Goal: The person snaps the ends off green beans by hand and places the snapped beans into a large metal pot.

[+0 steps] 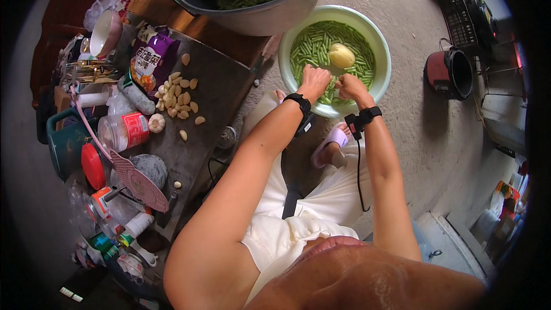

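Note:
Below me on the floor stands a pale green plastic basin (382,91), holding many short pieces of green bean (316,41) in water. A peeled potato (342,55) lies among them. My left hand (316,81) is over the near left part of the basin with its fingers curled down. Close to its right, my right hand (351,87) is over the near rim side, fingers bent inward toward the left hand. Bean pieces show between and below the hands. The fingertips are partly hidden, so I cannot tell whether either hand grips a piece.
A large metal pot (258,19) with green beans stands beyond the basin. On the low table (224,77) at left lie peeled garlic cloves (174,97), a garlic bulb (156,123), a purple food packet (150,58), a plastic jar (125,131) and a pink fly swatter (137,181). A red-black cooker pot (450,73) stands right.

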Demonstrator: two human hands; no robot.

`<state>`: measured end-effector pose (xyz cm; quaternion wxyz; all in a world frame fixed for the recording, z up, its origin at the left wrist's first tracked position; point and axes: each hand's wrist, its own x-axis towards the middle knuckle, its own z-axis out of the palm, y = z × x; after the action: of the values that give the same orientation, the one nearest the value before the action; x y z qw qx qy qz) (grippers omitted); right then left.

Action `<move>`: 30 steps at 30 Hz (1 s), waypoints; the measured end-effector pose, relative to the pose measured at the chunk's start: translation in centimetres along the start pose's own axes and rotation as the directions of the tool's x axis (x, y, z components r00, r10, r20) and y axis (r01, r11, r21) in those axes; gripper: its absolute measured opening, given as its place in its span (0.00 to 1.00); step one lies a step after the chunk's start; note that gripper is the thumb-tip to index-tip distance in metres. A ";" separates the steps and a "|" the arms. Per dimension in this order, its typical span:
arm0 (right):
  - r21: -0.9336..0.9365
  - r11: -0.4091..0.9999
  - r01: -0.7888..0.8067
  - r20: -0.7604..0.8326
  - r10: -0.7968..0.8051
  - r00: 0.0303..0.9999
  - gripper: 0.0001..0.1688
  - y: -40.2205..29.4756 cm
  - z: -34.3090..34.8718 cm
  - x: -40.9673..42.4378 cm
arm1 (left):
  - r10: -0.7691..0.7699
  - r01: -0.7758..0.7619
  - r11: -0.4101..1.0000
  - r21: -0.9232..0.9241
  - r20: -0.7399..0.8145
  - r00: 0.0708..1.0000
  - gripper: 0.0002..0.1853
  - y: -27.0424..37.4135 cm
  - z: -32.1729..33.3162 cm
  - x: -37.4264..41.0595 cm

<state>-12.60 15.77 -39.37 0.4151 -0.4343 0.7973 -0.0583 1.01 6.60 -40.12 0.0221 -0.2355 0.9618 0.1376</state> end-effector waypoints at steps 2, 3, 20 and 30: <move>-0.040 0.996 -0.077 0.005 0.077 0.997 0.21 0.0 -0.8 -0.6 | -0.095 0.096 0.994 -0.048 0.027 0.995 0.20 0.9 -1.6 0.3; -0.059 0.992 -0.116 0.001 0.116 0.993 0.23 0.1 -1.1 -0.7 | -0.138 0.141 0.988 -0.069 0.039 0.990 0.20 1.3 -2.4 0.4; -0.070 0.997 -0.033 -0.041 0.030 0.999 0.18 1.0 1.0 0.3 | -0.128 0.166 0.975 -0.145 0.239 0.963 0.09 0.6 -0.4 0.7; -0.131 0.985 0.114 -0.161 -0.134 0.978 0.16 2.1 1.3 1.0 | -0.166 0.218 0.955 -0.201 0.246 0.955 0.07 0.6 0.4 1.1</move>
<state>-13.31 16.72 -41.79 0.3144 -0.5011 0.8030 -0.0721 -0.23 6.75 -40.46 0.1179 -0.3120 0.9034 0.2694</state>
